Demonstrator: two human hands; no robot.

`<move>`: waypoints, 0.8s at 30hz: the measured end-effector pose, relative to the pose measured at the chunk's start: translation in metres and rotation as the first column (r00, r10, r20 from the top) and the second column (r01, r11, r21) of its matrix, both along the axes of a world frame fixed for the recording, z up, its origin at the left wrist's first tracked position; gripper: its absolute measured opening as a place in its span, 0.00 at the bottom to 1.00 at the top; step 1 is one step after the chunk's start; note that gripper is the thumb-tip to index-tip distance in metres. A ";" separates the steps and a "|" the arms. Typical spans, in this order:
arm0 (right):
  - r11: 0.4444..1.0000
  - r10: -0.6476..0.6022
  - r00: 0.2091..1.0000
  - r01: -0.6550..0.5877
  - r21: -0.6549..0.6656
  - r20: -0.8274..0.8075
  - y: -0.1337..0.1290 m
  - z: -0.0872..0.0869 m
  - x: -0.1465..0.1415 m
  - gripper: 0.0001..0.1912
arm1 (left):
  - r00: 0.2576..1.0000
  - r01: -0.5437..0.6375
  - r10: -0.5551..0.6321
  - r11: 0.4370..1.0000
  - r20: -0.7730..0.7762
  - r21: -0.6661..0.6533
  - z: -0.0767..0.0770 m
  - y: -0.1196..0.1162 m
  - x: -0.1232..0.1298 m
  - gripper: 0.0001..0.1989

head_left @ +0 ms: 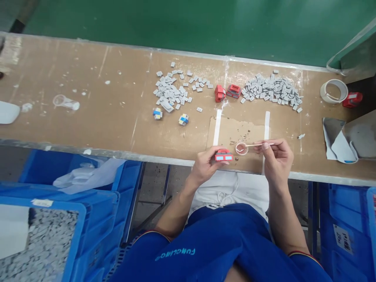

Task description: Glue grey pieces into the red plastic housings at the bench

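Observation:
My left hand (205,166) grips a red plastic block (223,155) with pale blue panels on its front. My right hand (277,160) pinches a thin applicator stick (258,145), whose tip rests in a small round dish of pinkish liquid (241,148). The dish sits between my hands on a cardboard sheet (235,133) at the table's front edge. The stick's tip is close to the red block, but they are not touching. Beyond them stand two more red blocks (226,92), between two heaps of small grey tiles (272,90).
The long tan worktable (88,117) has a white tape roll (334,91), a red block (352,99), and two small blue-and-yellow blocks (183,119). Blue crates stand below its front edge, one holding grey pieces (44,243). A green floor lies behind.

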State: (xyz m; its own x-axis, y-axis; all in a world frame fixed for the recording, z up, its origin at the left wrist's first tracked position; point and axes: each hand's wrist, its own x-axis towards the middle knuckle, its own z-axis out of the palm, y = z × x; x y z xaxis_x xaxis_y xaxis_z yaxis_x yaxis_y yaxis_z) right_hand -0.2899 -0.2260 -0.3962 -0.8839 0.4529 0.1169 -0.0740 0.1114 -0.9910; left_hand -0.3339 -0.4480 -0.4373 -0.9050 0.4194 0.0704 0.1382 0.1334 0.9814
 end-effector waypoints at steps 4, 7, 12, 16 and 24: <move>0.981 0.137 0.989 -0.127 0.148 -0.060 -0.019 0.019 0.004 0.03 | 0.998 0.021 -0.024 0.998 -0.057 -0.060 0.003 0.001 0.002 0.23; 0.937 0.226 0.971 -0.196 0.289 -0.074 -0.029 0.023 0.004 0.01 | 0.997 0.021 -0.026 0.996 -0.071 -0.083 0.005 0.001 0.002 0.23; 0.895 0.249 0.966 -0.200 0.399 -0.075 -0.032 0.019 0.002 0.02 | 0.992 0.032 -0.041 0.996 -0.117 -0.078 0.006 0.003 0.001 0.21; 0.880 0.269 0.960 -0.215 0.425 -0.072 -0.034 0.015 0.000 0.03 | 0.986 0.033 -0.042 0.998 -0.163 -0.056 0.006 0.003 0.000 0.20; 0.934 0.205 0.974 -0.166 0.315 -0.097 -0.020 0.017 0.009 0.07 | 0.985 0.034 -0.044 0.997 -0.168 -0.064 0.005 0.002 0.001 0.18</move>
State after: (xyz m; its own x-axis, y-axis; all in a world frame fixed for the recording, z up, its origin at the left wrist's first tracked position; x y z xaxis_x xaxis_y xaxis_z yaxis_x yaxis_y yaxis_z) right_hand -0.2812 -0.2459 -0.3795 -0.9176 0.2075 0.3390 -0.2446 0.3773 -0.8932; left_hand -0.3330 -0.4464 -0.4325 -0.8652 0.4624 0.1941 0.3077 0.1837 0.9336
